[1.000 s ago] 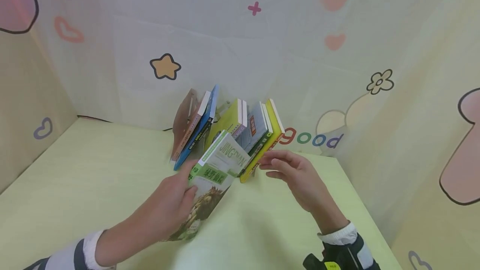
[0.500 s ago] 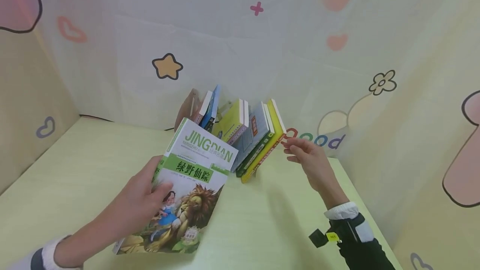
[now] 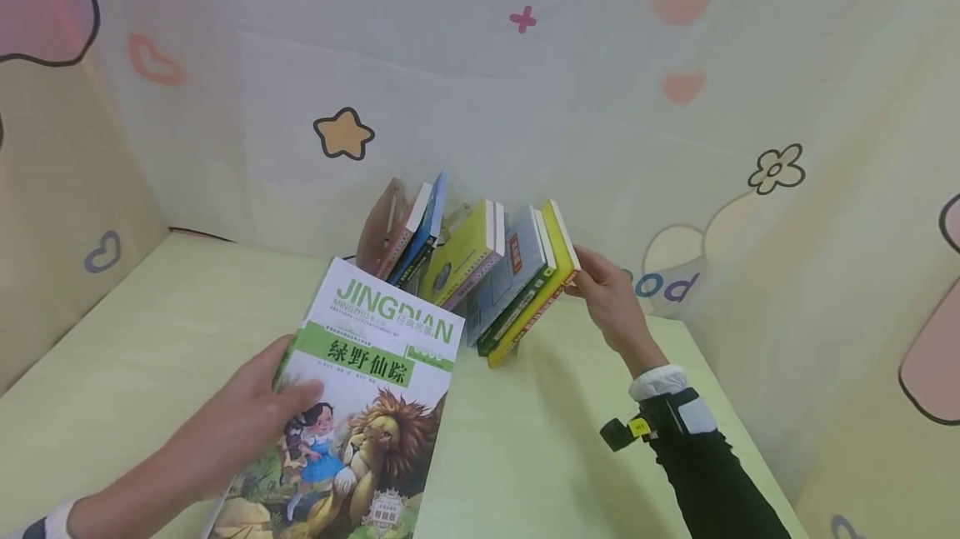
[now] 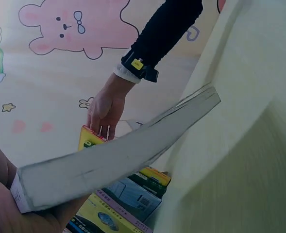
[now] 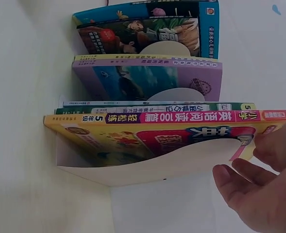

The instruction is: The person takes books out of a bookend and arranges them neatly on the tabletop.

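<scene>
My left hand grips a paperback book by its left edge, thumb on the front cover. The cover has a green band, a girl in blue and a lion. In the left wrist view the page edges of this book face the camera. My right hand is at the upper corner of a yellow book, the rightmost in a leaning row. In the right wrist view the right hand has loosely bent fingers beside the yellow book and a white curved divider.
Left of the yellow book lean a green-spined book, a grey-blue book, a yellow-green book and a blue book. Another white divider stands among them. The pale table meets a printed wall cloth behind.
The left hand has drawn the paperback back from the row, toward the lower left, and its cover now faces up more fully. The right hand has risen to the yellow book's upper corner.
</scene>
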A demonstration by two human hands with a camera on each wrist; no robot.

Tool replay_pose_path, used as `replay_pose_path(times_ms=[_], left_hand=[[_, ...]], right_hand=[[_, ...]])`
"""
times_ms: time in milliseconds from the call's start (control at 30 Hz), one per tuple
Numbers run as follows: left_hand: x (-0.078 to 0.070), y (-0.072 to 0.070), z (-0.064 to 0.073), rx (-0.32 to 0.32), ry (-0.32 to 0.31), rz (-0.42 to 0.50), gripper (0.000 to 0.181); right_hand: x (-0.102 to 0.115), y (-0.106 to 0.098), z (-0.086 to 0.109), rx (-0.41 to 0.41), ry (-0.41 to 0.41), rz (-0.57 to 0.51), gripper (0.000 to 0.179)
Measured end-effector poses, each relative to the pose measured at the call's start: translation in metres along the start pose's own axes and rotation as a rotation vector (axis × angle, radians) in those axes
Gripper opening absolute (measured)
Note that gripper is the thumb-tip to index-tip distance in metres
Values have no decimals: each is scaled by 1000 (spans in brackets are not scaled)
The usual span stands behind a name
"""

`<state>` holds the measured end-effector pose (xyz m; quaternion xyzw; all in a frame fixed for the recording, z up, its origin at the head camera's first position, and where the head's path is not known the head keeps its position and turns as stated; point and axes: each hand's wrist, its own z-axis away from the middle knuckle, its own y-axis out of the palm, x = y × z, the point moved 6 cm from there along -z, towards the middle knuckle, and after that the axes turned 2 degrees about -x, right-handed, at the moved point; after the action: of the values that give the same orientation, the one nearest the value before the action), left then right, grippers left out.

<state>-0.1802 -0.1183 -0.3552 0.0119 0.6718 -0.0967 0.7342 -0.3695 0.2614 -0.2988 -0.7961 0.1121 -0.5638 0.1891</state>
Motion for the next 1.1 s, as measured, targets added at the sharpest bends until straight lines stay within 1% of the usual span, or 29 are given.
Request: replay_pose_path(times_ms=[133, 200, 367, 500, 600, 767, 833, 1000, 1100], left_hand=[[10, -2, 4, 3, -78, 67, 58], [13, -4, 6, 0, -95, 74, 58], [20, -9, 10, 14, -113, 112, 59], [25, -11, 11, 25, -124, 133, 60], [28, -11, 11, 29, -142, 153, 61], [32, -8, 12, 44, -196, 212, 61], [33, -6, 12, 64, -212, 250, 62], [38, 2, 12, 115, -227, 355, 66], [42, 10, 10, 126, -228, 399, 66]], right_hand=[[-1, 3, -5, 39, -5, -16, 42], [-2, 4, -6, 50, 0, -14, 42], [-4, 8, -8, 69, 17, -4, 43], [-7, 11, -8, 84, 33, 11, 45], [-9, 12, -8, 87, 30, 22, 47], [-11, 11, -8, 64, -1, 33, 47], [-10, 11, -8, 63, -19, 33, 46], [-8, 14, -9, 78, -49, 26, 45], [-8, 16, -9, 77, -50, 17, 43]])
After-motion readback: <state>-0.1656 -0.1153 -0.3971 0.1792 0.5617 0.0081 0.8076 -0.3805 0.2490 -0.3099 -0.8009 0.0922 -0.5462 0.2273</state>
